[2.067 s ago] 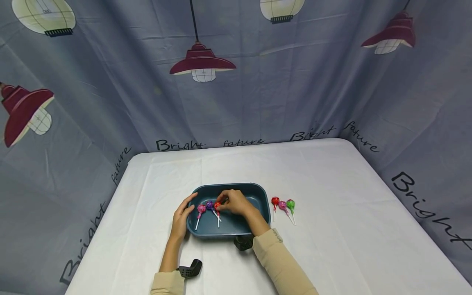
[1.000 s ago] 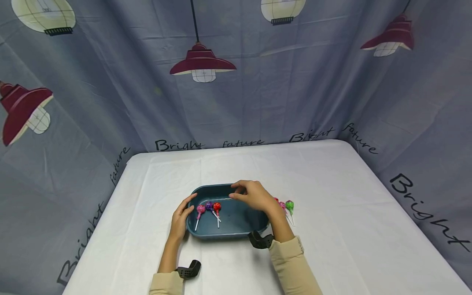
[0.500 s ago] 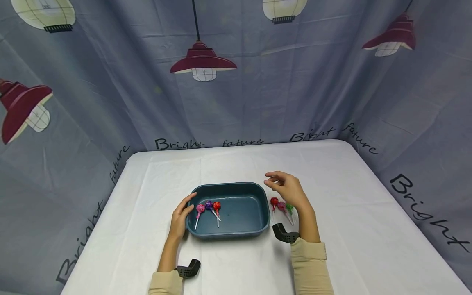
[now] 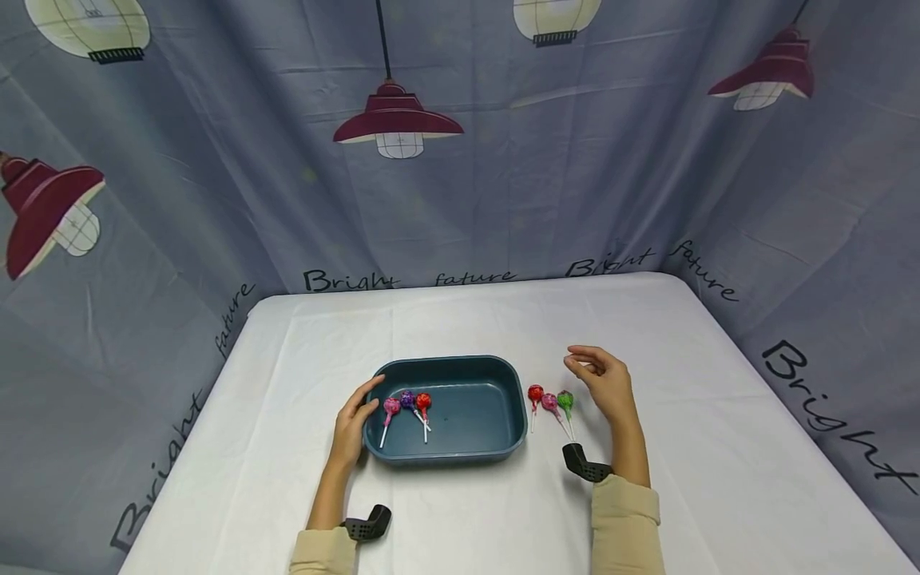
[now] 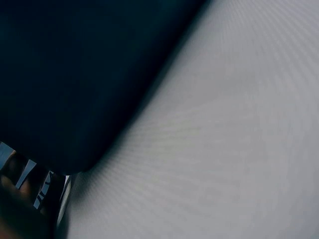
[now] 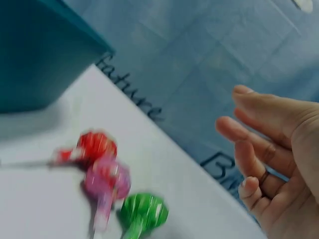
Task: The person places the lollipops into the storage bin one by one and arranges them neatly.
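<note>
My left hand [image 4: 350, 423] rests on the left end of a dark teal tray [image 4: 474, 457], its fingers at the rim. Inside the tray, toward the left, lie a pink lollipop [image 4: 391, 407], a purple lollipop [image 4: 408, 399] and a red lollipop [image 4: 423, 401]. Right of the tray, on the cloth, another red lollipop [image 6: 97, 146], a second pink lollipop [image 6: 107, 178] and a green lollipop [image 6: 144, 211] lie side by side. My right hand [image 4: 606, 385] hovers beyond and right of the green one, holding nothing, its fingers loosely bent. In the left wrist view the tray's dark side fills the upper left.
A white cloth [image 4: 719, 447] covers the table. Behind it and at both sides hangs a grey-blue curtain [image 4: 489, 200] printed with lamps and lettering. A black wrist camera [image 4: 585, 463] sits on the right wrist, and a similar camera [image 4: 368, 524] on the left.
My right hand has let go of the red lollipop in the tray, lifted out and moved right past the three lollipops on the cloth. My left hand has stayed at the tray.
</note>
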A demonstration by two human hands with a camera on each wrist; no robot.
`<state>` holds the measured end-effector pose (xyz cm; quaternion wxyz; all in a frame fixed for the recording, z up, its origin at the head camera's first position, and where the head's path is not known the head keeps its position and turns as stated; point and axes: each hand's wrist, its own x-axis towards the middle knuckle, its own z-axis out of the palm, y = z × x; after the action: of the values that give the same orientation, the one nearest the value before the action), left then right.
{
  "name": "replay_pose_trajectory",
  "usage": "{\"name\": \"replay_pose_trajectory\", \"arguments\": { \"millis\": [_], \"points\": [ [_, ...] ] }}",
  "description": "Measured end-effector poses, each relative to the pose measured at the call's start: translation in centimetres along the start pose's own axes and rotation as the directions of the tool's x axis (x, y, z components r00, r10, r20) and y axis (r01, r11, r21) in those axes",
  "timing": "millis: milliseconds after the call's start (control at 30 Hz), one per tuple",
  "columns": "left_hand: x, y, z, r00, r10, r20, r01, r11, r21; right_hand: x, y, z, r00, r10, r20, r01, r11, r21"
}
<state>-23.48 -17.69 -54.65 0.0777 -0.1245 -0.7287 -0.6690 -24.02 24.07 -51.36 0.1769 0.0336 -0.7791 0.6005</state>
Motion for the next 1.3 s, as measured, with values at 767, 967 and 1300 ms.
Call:
{"name": "replay_pose_trajectory", "arguments": {
  "millis": [767,967,1300],
  "points": [
    [0.0,0.5,0.0,0.999,-0.043,0.010,0.043,0.999,0.003,-2.6,1.9,-0.7,0.959,0.194,0.206,-0.166,0.975,-0.146],
    [-0.4,2.8,0.3,0.999,-0.030,0.013,0.030,1.000,0.001,-2.7,1.5,-0.6,0.947,0.211,0.242,-0.149,0.956,-0.252],
    [-0.4,3.4,0.4,0.999,-0.047,0.015,0.047,0.999,0.014,-2.8,1.5,-0.4,0.942,0.258,0.215,-0.184,0.933,-0.310]
  ]
}}
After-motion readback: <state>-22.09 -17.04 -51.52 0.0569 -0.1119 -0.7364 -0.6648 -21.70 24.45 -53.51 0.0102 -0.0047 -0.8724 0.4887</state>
